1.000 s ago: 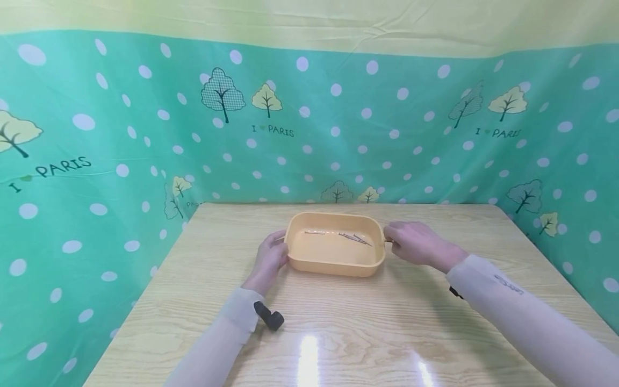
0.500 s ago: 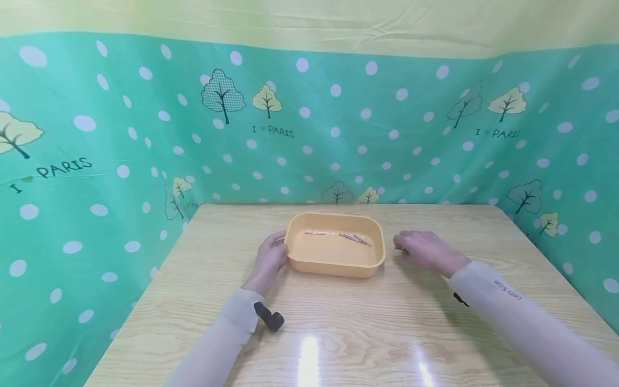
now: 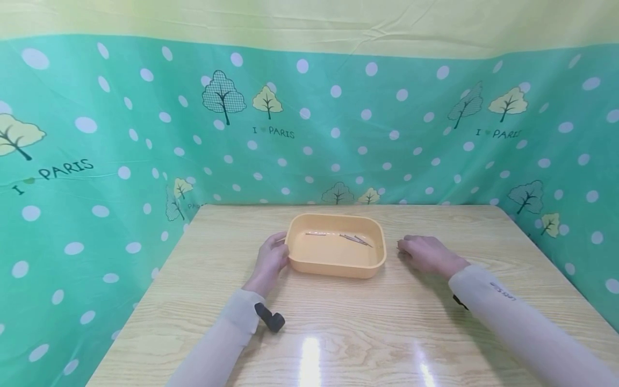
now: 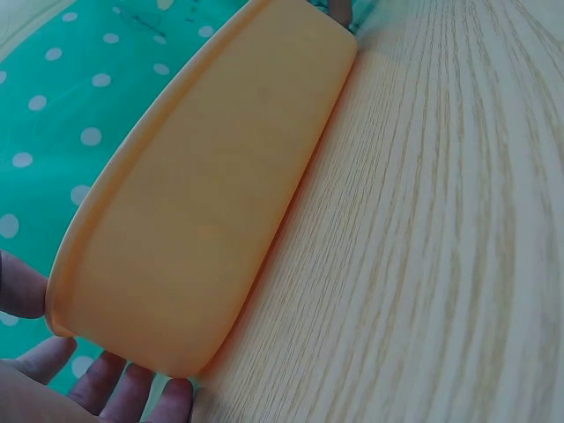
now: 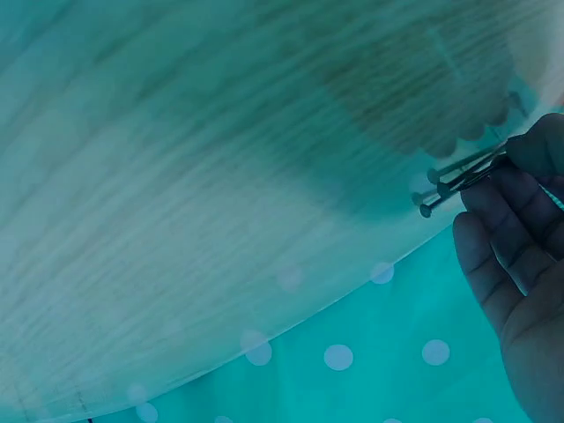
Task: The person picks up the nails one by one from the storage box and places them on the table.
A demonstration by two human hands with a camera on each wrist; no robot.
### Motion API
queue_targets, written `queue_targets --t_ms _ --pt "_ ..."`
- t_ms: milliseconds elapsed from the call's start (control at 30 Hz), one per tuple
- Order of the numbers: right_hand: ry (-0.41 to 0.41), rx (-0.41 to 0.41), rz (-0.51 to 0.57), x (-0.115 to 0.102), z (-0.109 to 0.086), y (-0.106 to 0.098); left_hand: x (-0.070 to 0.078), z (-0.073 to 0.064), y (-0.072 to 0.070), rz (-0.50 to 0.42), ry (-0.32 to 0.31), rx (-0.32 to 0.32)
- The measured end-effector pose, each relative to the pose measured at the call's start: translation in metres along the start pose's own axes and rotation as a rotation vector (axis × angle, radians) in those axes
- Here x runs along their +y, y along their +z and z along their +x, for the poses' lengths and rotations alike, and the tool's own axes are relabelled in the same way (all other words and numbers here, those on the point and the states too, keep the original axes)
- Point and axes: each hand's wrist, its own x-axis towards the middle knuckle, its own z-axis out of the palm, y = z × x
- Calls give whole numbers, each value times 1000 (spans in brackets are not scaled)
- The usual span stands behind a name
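A shallow orange-yellow plastic box [image 3: 336, 271] with rounded corners stands on the table. Inside lie several thin metal nails: one nail [image 3: 316, 234] toward the left, the others grouped as loose nails [image 3: 353, 240] at the right. My left hand [image 3: 268, 263] holds the box's left end; in the left wrist view its thumb is at the rim and the fingers [image 4: 132, 392] lie against the outer wall. To the right of the box, apart from it, my right hand [image 3: 425, 253] pinches a few nails [image 5: 443, 189] between thumb and fingertips, heads pointing outward, close to the tabletop.
The wood-grain table [image 3: 338, 328] has bright glare near its front. A green dotted cloth [image 3: 309, 140] hangs behind and along both sides. A black wrist camera [image 3: 271, 318] sits on the left sleeve.
My right hand has moved from the box's right edge to the right and slightly toward me, still pinching nails. The left hand and the box stay in place.
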Motion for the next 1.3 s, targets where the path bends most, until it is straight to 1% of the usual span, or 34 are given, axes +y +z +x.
queue_targets --t_ms 267,567,867,1200,1300 --pt "-24 20 -2 3 1 5 -1 1 -1 7 1 -8" --pt "-10 11 4 3 1 5 0 1 1 -4 10 12" --pt "4 -10 -1 1 2 4 -1 1 0 0 7 8" --pt "6 14 9 1 1 5 -1 2 0 3 15 11" --pt "7 18 -5 1 2 4 0 2 0 -3 18 8"
